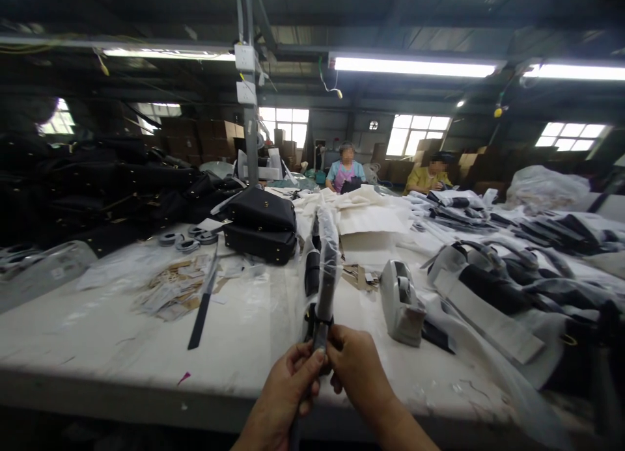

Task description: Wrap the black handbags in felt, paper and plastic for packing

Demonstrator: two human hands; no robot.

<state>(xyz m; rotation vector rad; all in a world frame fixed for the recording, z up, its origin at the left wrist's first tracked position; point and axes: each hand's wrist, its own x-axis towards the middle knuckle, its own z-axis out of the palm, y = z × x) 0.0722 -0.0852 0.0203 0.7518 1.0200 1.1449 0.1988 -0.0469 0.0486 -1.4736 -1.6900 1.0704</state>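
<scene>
My left hand [286, 389] is closed round a dark strap [320, 338] at the table's front edge, thumb on top. The fingers of my right hand [359, 366] are bent against the same strap, just beside the left. The strap leads away from me into a long dark bundle [328, 269] covered in clear, wrinkled plastic. A loose end seems to hang below my left hand. To the right of the bundle stands a grey tape dispenser [403, 308]. Another dark strap [199, 321] lies on the table to the left.
Black bags [261, 220] are stacked behind on the left, near small tags [178, 285] and rolled straps [188, 243]. White sheets [374, 220] lie farther back. Wrapped black pieces [493, 291] fill the right. Two people [346, 171] sit across the table [122, 347].
</scene>
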